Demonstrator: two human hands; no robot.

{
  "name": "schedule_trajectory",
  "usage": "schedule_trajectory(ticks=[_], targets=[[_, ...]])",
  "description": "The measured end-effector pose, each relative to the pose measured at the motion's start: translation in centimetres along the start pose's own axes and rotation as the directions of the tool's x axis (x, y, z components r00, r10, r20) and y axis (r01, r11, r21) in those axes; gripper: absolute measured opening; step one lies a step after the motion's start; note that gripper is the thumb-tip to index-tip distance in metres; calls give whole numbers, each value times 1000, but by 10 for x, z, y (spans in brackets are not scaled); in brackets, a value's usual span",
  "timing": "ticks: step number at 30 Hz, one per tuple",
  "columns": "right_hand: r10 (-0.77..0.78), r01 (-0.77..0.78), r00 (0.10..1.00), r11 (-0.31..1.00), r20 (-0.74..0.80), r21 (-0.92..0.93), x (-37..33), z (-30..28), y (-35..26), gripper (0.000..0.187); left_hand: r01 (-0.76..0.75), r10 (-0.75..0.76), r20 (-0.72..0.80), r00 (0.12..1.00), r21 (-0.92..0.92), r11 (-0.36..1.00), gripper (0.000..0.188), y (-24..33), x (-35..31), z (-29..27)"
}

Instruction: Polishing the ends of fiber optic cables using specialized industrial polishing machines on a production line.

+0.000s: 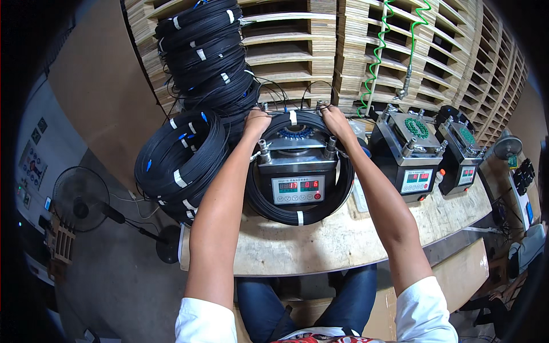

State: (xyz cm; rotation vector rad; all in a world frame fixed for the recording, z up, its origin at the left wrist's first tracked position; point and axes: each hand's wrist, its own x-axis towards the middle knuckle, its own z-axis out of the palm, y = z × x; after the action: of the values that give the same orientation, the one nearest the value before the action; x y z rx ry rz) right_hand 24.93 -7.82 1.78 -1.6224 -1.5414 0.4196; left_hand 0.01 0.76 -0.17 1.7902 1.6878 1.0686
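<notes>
White sleeves (426,308), two, at the lower edge, with bare forearms (211,228) reaching forward over the table (274,251); dark trousers (257,300) below its front edge.

Far left: standing fan (82,209), black, on the grey floor (120,280), with open floor between it and the table's left end.

Left end of table: low stack (163,177) of black cable coils, white ties, blue plugs; it crowds the table's left edge. Tall stack (200,74) of the same kind behind it. Pallets (322,43), wooden, piled along the rear, closing off that side.

Centre: left hand (258,121), curled at the upper left of a black coil (286,215); fingers largely hidden, so whether it grips coil or rear post cannot be told. Coil ringed about the first machine (294,168) as seen from above, one white tie at top, one at bottom; lit panel framed inside. Strip of tabletop between the coil's lower rim and the front edge. Right hand (333,120), curled at the coil's upper right, grip likewise uncertain.

Right: green hose (374,63), spiral, hanging before the pallets. Second machine (400,154), well apart from the first; right forearm crosses that gap in view. Third machine (462,157), just beside the second, red-capped bottle (439,177) between their fronts. Small fan (508,147), beyond.
</notes>
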Motion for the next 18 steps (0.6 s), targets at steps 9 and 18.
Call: schedule_trajectory(ticks=[9, 18], targets=[[-49, 50, 999, 998, -20, 43, 3, 2, 5, 49, -44, 39, -61, 997, -87, 995, 33, -9, 3, 2], [36, -36, 999, 999, 4, -17, -3, -6, 0, 53, -29, 34, 72, 997, -74, 997, 34, -1, 0, 5]])
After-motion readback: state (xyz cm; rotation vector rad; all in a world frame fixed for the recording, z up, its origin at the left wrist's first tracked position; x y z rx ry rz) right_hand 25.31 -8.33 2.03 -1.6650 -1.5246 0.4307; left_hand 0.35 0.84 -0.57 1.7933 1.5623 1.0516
